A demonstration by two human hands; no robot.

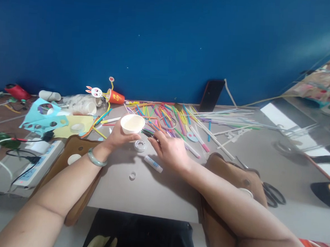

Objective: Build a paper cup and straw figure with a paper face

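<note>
A white paper cup [132,124] is gripped in my left hand [119,136], its open mouth tilted toward me. Close to its right side, my right hand [170,148] has its fingers closed on a small dark tool [147,133], too small to name. Below the hands, a roll of clear tape [139,145] and a glue stick [153,163] lie on the grey table [146,198]. A small clear ring-shaped cap [132,176] sits nearer to me.
Colored sticks [179,120] spread behind the hands. A decorated red cup [116,97] lies at the wall, near a leaning phone [211,95]. Power strip [39,164] at left; scissors [274,194] at right; brown pads [68,147] under both forearms.
</note>
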